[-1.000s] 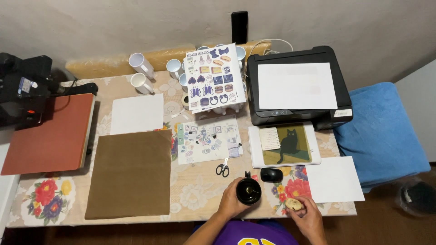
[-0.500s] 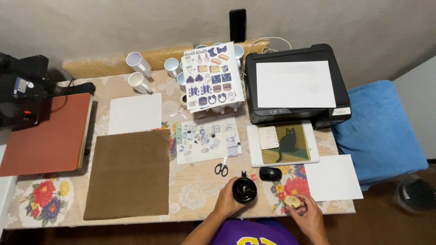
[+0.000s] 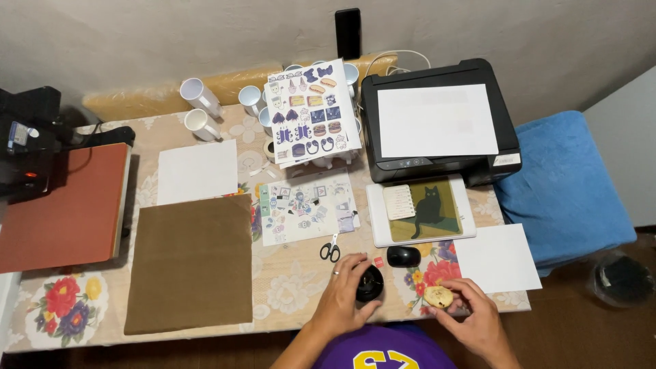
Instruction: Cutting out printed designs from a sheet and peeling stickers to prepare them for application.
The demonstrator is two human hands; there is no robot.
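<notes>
Both forearms come up from the bottom edge of the view, angled toward each other. The left hand [image 3: 344, 290] lies palm down, its fingers spread and curved forward in a loose cupping grasp, thumb out to the right; a ring sits on one finger. The right hand [image 3: 473, 316] is lower and to the right, its back turned up, fingers curled inward toward the thumb in what looks like a pinch, though the fingertips are partly hidden. The two hands are apart.
</notes>
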